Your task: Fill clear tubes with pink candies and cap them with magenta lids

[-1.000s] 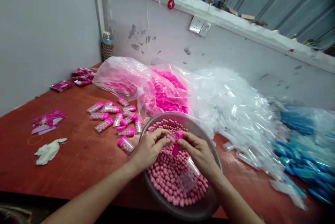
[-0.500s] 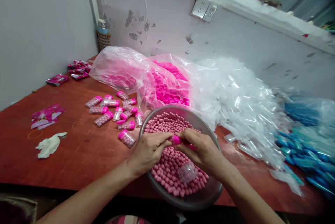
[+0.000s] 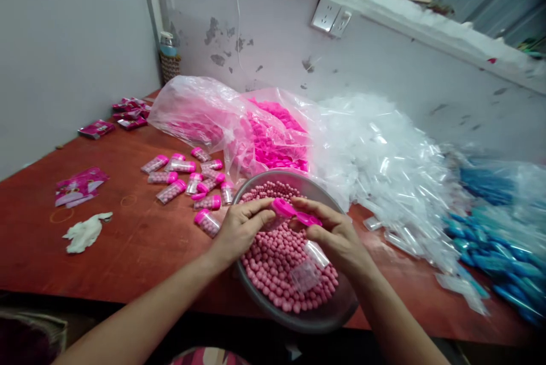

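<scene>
Over the basin my left hand (image 3: 243, 227) pinches a small clear bottle whose pink flip-top cap (image 3: 284, 207) faces up. The cap's lid (image 3: 309, 219) is swung open to the right, between the thumb and forefinger of my right hand (image 3: 336, 234). A clear tube (image 3: 316, 253) shows just below my right hand; whether the palm holds it I cannot tell. Another clear container (image 3: 305, 276) lies on pink beads (image 3: 273, 274), which fill much of the grey basin (image 3: 294, 322).
Several bead-filled bottles (image 3: 171, 191) lie left of the basin. Behind it sit a plastic bag of pink caps (image 3: 277, 132) and a heap of clear tubes (image 3: 384, 166). Blue items (image 3: 507, 251) lie at right, a crumpled white tissue (image 3: 87, 232) and pink packets (image 3: 97, 128) at left.
My hands have shifted up slightly and my right fingers have spread. The pink cap now shows with its lid folded open, and the clear tube under my right hand has come into view.
</scene>
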